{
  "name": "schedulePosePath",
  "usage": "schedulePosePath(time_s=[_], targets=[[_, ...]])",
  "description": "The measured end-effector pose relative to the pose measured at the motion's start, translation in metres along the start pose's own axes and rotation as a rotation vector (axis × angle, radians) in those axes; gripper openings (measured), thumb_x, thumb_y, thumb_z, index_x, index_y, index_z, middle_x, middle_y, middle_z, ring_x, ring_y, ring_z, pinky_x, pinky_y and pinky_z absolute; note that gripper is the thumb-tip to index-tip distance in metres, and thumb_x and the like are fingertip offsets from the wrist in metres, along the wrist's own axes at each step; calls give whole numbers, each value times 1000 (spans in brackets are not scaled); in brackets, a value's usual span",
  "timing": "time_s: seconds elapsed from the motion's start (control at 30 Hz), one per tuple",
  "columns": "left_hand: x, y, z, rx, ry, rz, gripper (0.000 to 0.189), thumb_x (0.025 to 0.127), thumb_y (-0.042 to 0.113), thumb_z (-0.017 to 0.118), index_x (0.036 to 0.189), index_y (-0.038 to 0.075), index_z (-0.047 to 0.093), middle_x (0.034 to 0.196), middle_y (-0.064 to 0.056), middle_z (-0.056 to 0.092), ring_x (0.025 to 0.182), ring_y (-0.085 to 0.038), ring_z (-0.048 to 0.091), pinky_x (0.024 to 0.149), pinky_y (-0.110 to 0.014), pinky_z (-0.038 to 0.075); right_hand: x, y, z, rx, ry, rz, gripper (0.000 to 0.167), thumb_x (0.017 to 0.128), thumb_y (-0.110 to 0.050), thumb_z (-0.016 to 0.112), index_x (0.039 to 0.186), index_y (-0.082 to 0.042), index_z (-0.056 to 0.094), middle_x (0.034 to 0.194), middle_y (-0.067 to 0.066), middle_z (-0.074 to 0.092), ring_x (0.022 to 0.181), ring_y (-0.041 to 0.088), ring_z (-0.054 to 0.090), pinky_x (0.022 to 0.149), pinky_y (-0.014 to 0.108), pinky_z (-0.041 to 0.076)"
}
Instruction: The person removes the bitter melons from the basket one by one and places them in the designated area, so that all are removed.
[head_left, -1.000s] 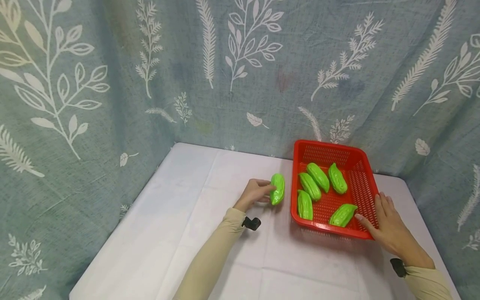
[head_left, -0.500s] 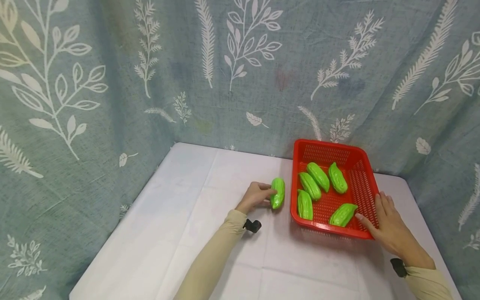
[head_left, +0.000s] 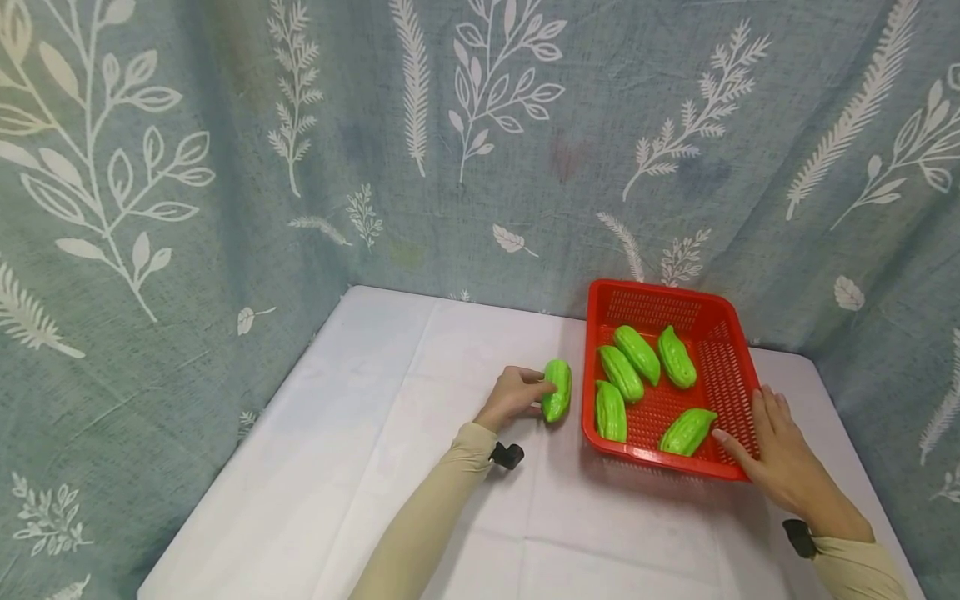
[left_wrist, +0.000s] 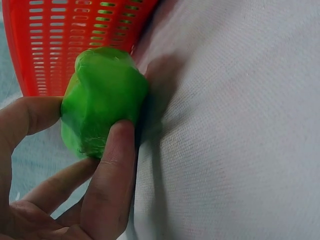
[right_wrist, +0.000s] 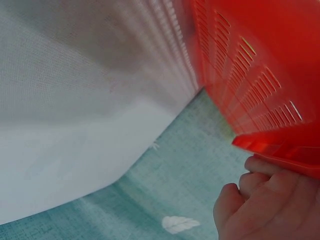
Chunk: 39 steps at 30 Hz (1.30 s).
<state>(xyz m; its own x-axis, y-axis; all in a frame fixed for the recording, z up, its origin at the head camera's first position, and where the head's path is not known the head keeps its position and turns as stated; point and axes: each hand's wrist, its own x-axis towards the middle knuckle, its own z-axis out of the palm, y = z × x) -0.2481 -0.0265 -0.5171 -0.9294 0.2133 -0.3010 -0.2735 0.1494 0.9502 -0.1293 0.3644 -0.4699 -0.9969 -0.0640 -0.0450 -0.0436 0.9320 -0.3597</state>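
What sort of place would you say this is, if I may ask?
Probably a makeshift recording booth: leaf-patterned cloth hangs behind and beside a white-covered table, and a small black device sits at each wrist.

Both sleeves [head_left: 429, 512] are beige (the left creased), with a small black device [head_left: 508, 456] beside each cuff [head_left: 472, 446].

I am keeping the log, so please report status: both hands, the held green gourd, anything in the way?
Left hand pinches green gourd, apart from red basket. Right hand touches basket's right side. Possible obstacle: basket's left wall, beside gourd.
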Motion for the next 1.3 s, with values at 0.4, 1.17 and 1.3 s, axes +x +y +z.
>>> schedulePosePath(time_s=[0.4,1.17,1.3], targets=[[-1,5,2,122,54,12,57,89,25,80,135,-5,64,126,-22,71,92,-23,75,77,-34,66,2,2,-3,10,-5,-14,107,101,-60,48,160,5,-13,166,39,-8,153,58,-12,108,86,19],[-1,-3,7,165,68,28,57,89,26,78,133,-8,63,125,-24,69,94,-25,75,70,-30,66,-1,2,1,2,-7,-2,108,101,-62,48,160,5,-13,166,39,-7,154,58,-10,107,87,20],[-1,-3,4,199,85,40,58,90,29,77,134,-8,63,126,-24,68,91,-26,75,69,-31,66,-2,1,2,12,3,-9,107,102,-61,48,160,5,-12,166,39,-6,154,58,-10,109,87,18]])
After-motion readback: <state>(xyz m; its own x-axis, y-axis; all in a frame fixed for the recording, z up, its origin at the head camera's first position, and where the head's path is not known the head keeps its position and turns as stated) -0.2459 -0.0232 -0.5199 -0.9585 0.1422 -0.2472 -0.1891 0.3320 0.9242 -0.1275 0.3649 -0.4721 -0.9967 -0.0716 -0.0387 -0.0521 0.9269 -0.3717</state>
